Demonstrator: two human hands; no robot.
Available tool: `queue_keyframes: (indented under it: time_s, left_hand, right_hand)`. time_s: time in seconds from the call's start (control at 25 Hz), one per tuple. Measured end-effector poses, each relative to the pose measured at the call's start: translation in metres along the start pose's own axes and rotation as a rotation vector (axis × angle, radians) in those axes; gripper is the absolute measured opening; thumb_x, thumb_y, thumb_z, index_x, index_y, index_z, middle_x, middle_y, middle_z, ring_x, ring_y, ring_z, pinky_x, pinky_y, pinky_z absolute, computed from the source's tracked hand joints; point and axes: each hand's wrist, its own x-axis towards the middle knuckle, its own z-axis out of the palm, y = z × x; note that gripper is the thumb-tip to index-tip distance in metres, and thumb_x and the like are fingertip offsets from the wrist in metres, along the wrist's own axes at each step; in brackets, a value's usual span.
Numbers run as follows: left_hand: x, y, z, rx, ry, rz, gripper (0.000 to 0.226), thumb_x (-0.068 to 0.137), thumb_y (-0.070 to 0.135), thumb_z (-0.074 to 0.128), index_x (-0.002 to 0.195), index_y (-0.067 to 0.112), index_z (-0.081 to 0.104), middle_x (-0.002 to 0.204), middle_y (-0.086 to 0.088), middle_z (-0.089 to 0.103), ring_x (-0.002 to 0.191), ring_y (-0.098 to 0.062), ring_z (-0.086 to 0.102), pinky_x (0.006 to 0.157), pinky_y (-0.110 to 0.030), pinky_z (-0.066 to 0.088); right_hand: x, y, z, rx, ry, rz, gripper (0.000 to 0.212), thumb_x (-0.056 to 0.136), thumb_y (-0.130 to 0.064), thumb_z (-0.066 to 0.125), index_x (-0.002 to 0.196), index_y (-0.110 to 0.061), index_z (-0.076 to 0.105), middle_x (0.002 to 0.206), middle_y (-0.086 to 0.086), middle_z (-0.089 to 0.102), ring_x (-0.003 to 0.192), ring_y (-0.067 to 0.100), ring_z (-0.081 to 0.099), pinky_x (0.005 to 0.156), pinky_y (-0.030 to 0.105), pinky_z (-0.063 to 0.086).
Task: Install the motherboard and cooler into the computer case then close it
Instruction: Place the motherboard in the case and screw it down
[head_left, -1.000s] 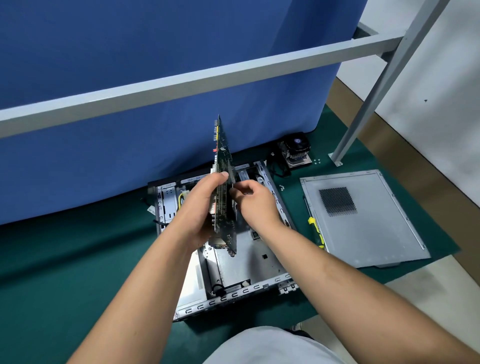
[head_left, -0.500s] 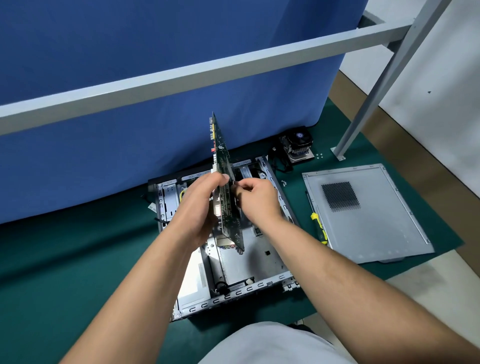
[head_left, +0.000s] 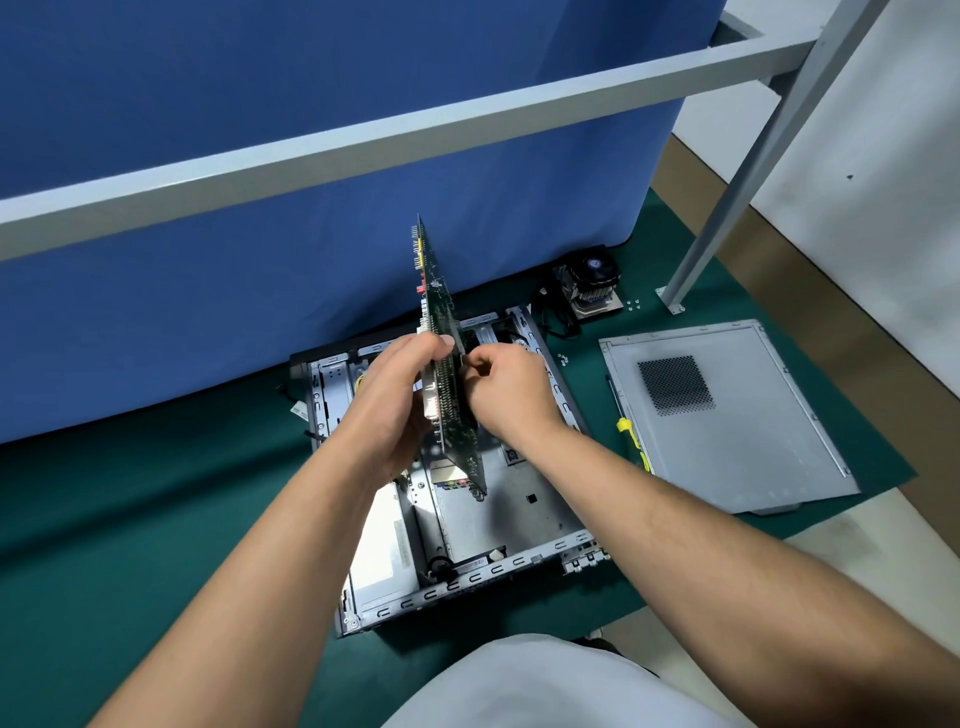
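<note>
Barely shifted since a moment ago, the motherboard (head_left: 451, 374) stands on edge above the open case (head_left: 524, 499), my left hand (head_left: 387, 400) gripping it while my right hand (head_left: 506, 389) pinches its edge, steadying it for lowering.

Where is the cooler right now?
In the head view, the cooler sits on the green mat at upper right, beyond the case, against the blue curtain.

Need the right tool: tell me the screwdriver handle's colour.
Yellow: the slim yellow-handled screwdriver lies beside the grey side panel, head view.
</note>
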Motion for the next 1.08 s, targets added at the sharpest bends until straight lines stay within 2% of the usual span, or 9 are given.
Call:
queue_keyframes:
  time_s: [0.12,0.24,0.36,0.44,0.56,0.76,0.92,1.0,1.08]
  left_hand:
    - [-0.002,-0.001,-0.001,-0.007,-0.002,-0.006,0.066,0.076,0.035,0.067,0.129,-0.003,0.055,0.103,-0.018,0.059,0.086,-0.034,0.061,0.075,-0.049,0.053]
    - [-0.005,-0.005,-0.004,-0.015,-0.004,-0.022,0.064,0.078,0.034,0.065,0.127,-0.006,0.054,0.100,-0.020,0.059,0.087,-0.035,0.060,0.077,-0.051,0.054]
    - [-0.006,-0.009,-0.003,-0.043,0.017,-0.038,0.054,0.082,0.035,0.061,0.120,-0.003,0.060,0.096,-0.021,0.061,0.088,-0.036,0.060,0.079,-0.054,0.054]
    - [-0.005,-0.010,-0.002,-0.064,0.035,-0.036,0.038,0.088,0.035,0.057,0.111,0.005,0.065,0.089,-0.017,0.064,0.082,-0.034,0.062,0.077,-0.050,0.055]
    - [-0.006,-0.008,0.000,-0.086,0.044,-0.042,0.031,0.091,0.034,0.054,0.104,0.009,0.067,0.085,-0.017,0.064,0.077,-0.032,0.062,0.077,-0.049,0.053]
    - [-0.004,-0.004,-0.002,-0.078,0.052,-0.061,0.040,0.085,0.040,0.058,0.111,0.011,0.064,0.096,-0.019,0.057,0.086,-0.034,0.057,0.078,-0.050,0.049]
    - [-0.002,-0.006,-0.005,-0.082,-0.002,-0.047,0.036,0.081,0.037,0.060,0.104,0.008,0.066,0.085,-0.018,0.063,0.071,-0.031,0.063,0.064,-0.043,0.056]
    - [-0.001,-0.006,-0.001,-0.053,0.005,-0.037,0.040,0.077,0.039,0.064,0.104,0.010,0.067,0.089,-0.019,0.062,0.074,-0.031,0.063,0.064,-0.044,0.057]
    - [0.001,-0.005,0.002,-0.030,0.010,-0.045,0.044,0.079,0.045,0.065,0.107,0.012,0.067,0.092,-0.018,0.062,0.076,-0.031,0.064,0.063,-0.042,0.057]
  right_hand:
    - [-0.002,0.001,0.001,-0.018,0.004,-0.010,0.015,0.091,-0.021,0.061,0.079,-0.018,0.070,0.065,-0.001,0.064,0.064,0.024,0.060,0.058,0.028,0.041]
    - [-0.005,0.006,0.004,0.114,0.004,0.049,0.004,0.092,-0.024,0.066,0.093,-0.025,0.070,0.075,-0.007,0.071,0.074,0.014,0.068,0.069,0.025,0.051]
    - [-0.008,0.007,0.007,0.262,0.020,0.087,0.019,0.090,-0.023,0.069,0.109,-0.029,0.067,0.083,-0.017,0.070,0.073,-0.002,0.066,0.070,0.019,0.050]
    - [-0.007,0.005,0.008,0.233,0.038,0.046,0.020,0.089,-0.022,0.070,0.109,-0.028,0.072,0.091,-0.016,0.071,0.077,0.000,0.067,0.075,0.018,0.050]
    - [-0.004,0.002,0.008,0.206,0.049,0.033,0.017,0.086,-0.020,0.072,0.102,-0.024,0.076,0.098,-0.010,0.071,0.083,0.012,0.069,0.079,0.023,0.052]
    - [-0.001,-0.001,0.011,0.156,0.082,0.002,0.019,0.086,-0.019,0.074,0.105,-0.016,0.079,0.099,-0.005,0.069,0.086,0.016,0.067,0.084,0.027,0.052]
    - [-0.001,-0.002,0.011,0.240,0.080,0.071,0.014,0.090,-0.020,0.071,0.099,-0.020,0.082,0.095,-0.004,0.075,0.088,0.018,0.069,0.085,0.036,0.057]
    - [-0.001,0.001,0.010,0.239,0.102,0.068,0.014,0.092,-0.022,0.068,0.096,-0.022,0.082,0.088,-0.005,0.076,0.085,0.018,0.070,0.081,0.038,0.057]
    - [-0.003,0.009,0.007,0.283,0.053,0.078,0.020,0.095,-0.022,0.066,0.108,-0.027,0.080,0.097,-0.007,0.076,0.091,0.015,0.071,0.087,0.038,0.058]
